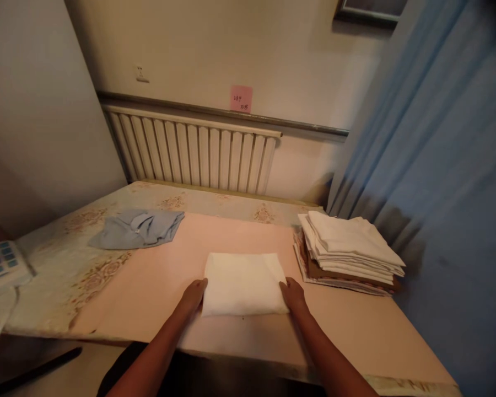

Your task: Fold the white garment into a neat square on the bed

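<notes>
A folded white cloth (242,284) lies flat on the pink mat (157,275) near the table's front edge. My left hand (193,294) rests against the cloth's left near corner, fingers tucked at its edge. My right hand (293,295) touches the cloth's right near corner in the same way. Both hands press at the sides of the cloth; neither lifts it.
A stack of folded white cloths (347,248) sits at the right by a blue curtain (446,193). A crumpled blue garment (138,227) lies at the left. A telephone (2,264) sits at the far left edge. A radiator (190,149) lines the wall.
</notes>
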### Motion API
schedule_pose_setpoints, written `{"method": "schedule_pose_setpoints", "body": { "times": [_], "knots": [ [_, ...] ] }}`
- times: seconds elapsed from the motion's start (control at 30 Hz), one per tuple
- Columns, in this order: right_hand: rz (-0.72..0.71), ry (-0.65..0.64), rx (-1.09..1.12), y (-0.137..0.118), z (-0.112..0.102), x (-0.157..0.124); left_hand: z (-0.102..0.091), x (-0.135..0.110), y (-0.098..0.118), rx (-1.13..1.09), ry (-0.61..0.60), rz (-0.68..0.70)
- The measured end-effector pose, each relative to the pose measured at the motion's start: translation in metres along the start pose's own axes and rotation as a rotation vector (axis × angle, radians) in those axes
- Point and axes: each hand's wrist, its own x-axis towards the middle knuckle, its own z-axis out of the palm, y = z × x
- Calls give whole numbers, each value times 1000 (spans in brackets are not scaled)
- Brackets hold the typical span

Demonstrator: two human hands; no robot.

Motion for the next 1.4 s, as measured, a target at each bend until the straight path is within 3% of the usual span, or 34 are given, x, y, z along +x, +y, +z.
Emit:
{"method": "schedule_pose_setpoints", "body": {
  "times": [0.33,0.6,0.7,0.77,0.83,0.97,1.07,1.13,1.27,1.4],
  "knots": [
    [-10,118,-67,1,9,-50,9,-17,-13,235,110,50],
    [-39,189,-132,22,-2,-79,11,-56,-30,349,171,89],
    [-172,352,-161,29,-9,-87,10,-71,-24,440,281,167],
    [-346,494,-186,25,-7,-89,19,-78,-12,547,382,324],
    [-528,548,-203,11,2,-88,38,-80,3,630,425,508],
    [-826,424,-248,-20,32,-88,88,-78,22,700,331,711],
    [-914,295,-298,-26,48,-89,112,-73,17,768,228,756],
    [-906,246,-318,-22,53,-90,117,-70,8,808,212,787],
    [-861,239,-327,-14,54,-89,112,-64,-6,837,307,848],
    [-838,247,-335,-9,51,-88,103,-60,-11,841,364,819]
  ]
}}
